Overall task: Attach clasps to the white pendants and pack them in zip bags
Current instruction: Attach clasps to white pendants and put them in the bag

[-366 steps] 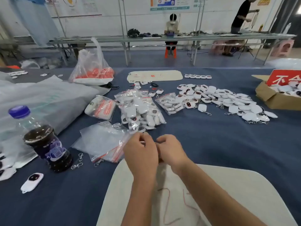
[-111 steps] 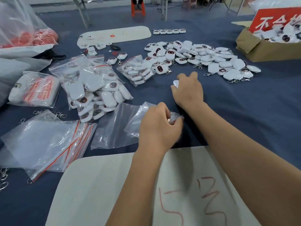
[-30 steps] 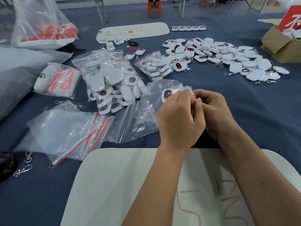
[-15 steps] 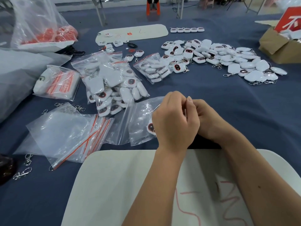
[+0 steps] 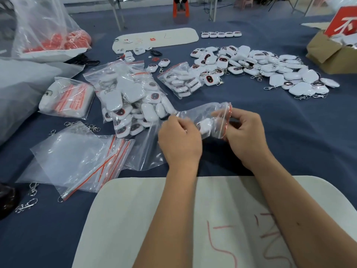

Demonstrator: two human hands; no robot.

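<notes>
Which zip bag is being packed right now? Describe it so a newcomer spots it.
On the blue table, look just past the white board. It is the zip bag held up between the left hand and right hand, unlike the flat ones.

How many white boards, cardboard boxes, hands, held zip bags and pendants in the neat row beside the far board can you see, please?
white boards: 2 (near, far)
cardboard box: 1
hands: 2 (left hand, right hand)
zip bag, pinched by both hands: 1
pendants in the far row: 5
Total: 11
</notes>
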